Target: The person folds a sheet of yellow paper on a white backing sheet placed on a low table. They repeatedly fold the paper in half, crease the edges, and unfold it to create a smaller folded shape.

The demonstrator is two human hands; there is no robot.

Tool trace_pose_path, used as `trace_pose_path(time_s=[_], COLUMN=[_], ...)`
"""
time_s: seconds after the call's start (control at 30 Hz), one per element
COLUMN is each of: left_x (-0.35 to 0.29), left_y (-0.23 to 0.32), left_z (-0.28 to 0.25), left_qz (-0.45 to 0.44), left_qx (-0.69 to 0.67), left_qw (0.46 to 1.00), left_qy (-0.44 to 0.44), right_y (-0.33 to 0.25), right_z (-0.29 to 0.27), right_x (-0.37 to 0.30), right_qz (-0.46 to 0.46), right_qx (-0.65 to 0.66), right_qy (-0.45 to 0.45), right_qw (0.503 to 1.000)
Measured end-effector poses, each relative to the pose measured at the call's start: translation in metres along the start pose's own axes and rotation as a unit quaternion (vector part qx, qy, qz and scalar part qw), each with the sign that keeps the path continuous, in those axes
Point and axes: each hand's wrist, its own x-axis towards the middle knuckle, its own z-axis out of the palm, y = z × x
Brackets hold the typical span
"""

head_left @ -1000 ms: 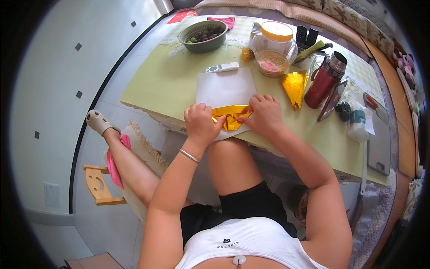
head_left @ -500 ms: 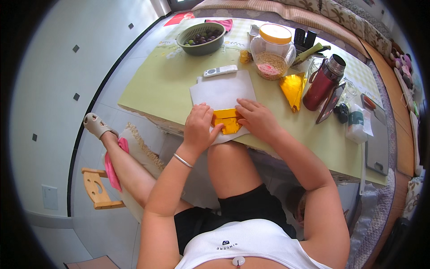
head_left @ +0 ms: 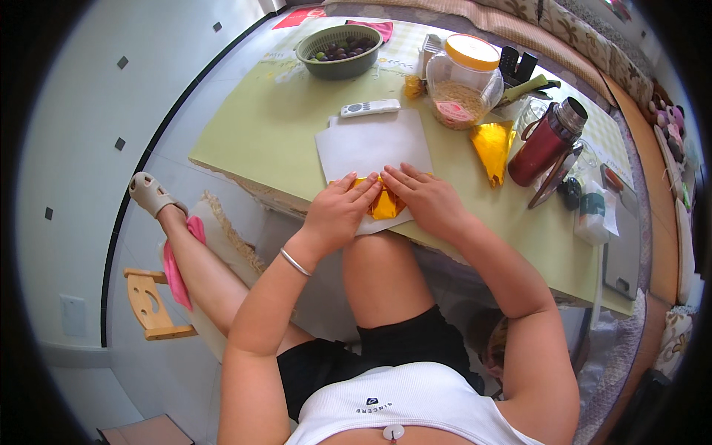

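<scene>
A folded piece of shiny gold foil paper (head_left: 387, 207) lies at the table's near edge, on sheets of white paper (head_left: 377, 144). My left hand (head_left: 335, 211) rests flat on its left part, fingers stretched out. From the other side my right hand (head_left: 429, 200) lies over the right part, its fingers also straight. The fingertips of both hands come together near the middle of the upper fold and hide most of it. Only the lower flap of the foil shows between them.
A white remote control (head_left: 371, 108) touches the papers' far edge. Farther back are a green colander (head_left: 337, 69) of dark round fruit and a clear jar (head_left: 463, 81) with an orange lid. To the right stand a gold foil cone (head_left: 492, 152), a red thermos (head_left: 545, 144) and a white bottle (head_left: 591, 216).
Both hands have slid inward over the gold foil paper, so their fingertips now meet on the upper fold. The view has shifted slightly.
</scene>
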Motion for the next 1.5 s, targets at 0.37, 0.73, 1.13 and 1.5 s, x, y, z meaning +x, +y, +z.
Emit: trace_pose_path(time_s=[0.37,0.73,1.13,1.5], left_x=[-0.004,-0.007,-0.010,-0.008], left_y=[0.003,0.010,0.006,0.010], left_z=[0.002,0.009,0.011,0.010], left_qz=[-0.053,-0.114,-0.114,-0.100], left_qx=[-0.045,-0.151,-0.169,-0.178], left_qw=[0.997,0.982,0.979,0.979], left_qy=[-0.023,0.009,-0.016,0.010], right_y=[0.003,0.002,0.001,0.009], right_z=[0.003,-0.008,-0.012,-0.009], right_x=[-0.002,-0.004,-0.006,-0.010], right_qz=[0.014,0.067,0.054,0.024], right_qx=[0.006,0.137,0.138,0.171], right_qy=[-0.013,-0.024,-0.035,-0.034], right_qw=[1.000,0.988,0.988,0.984])
